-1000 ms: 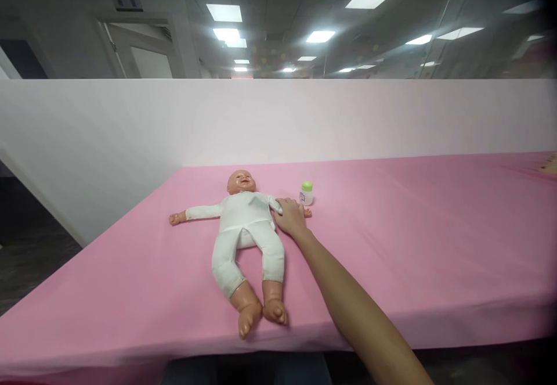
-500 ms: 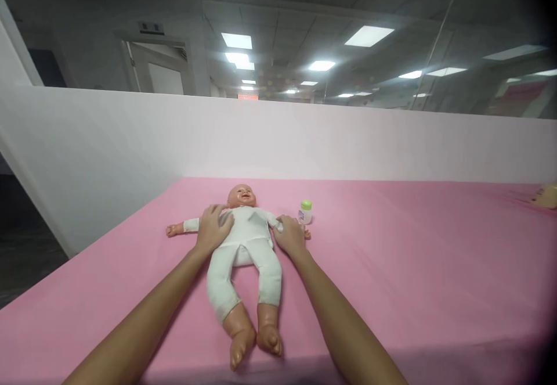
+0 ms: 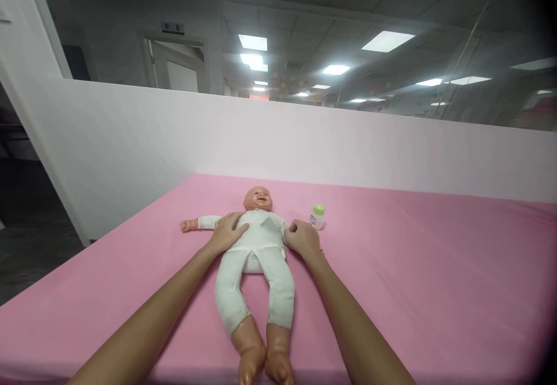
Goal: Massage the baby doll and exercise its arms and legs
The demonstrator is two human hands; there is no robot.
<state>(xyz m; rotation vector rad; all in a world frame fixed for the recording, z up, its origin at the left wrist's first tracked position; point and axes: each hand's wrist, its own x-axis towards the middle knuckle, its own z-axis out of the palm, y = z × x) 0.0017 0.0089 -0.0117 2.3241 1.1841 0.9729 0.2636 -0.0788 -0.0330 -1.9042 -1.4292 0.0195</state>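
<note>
Head view, from the left: a pale partition (image 3: 130, 141) rises behind the pink cloth (image 3: 113, 280), probably to close off the far side; a bare arm of the doll (image 3: 261, 240) stretches out sideways past the left hand (image 3: 228, 234), its sleeve partly covered; that hand lies open, fingers spread over the doll's shoulder and the side of its chest, gripping nothing, and its flat placement would likely steady the body without squeezing it; the doll lies face up in the middle of the view, head toward the partition and feet toward the person, which leaves its front and both arms within easy reach; the right hand (image 3: 304, 237) is curled over the doll's other arm, thumb and forefinger drawn together by the white sleeve, perhaps to control that limb, though I cannot tell whether cloth is actually pinched; just beyond it, a small container (image 3: 317, 220) with a green lid (image 3: 319, 209) stands upright on the cloth, near the knuckles, apparently close enough to be handy yet beside the doll's body.
</note>
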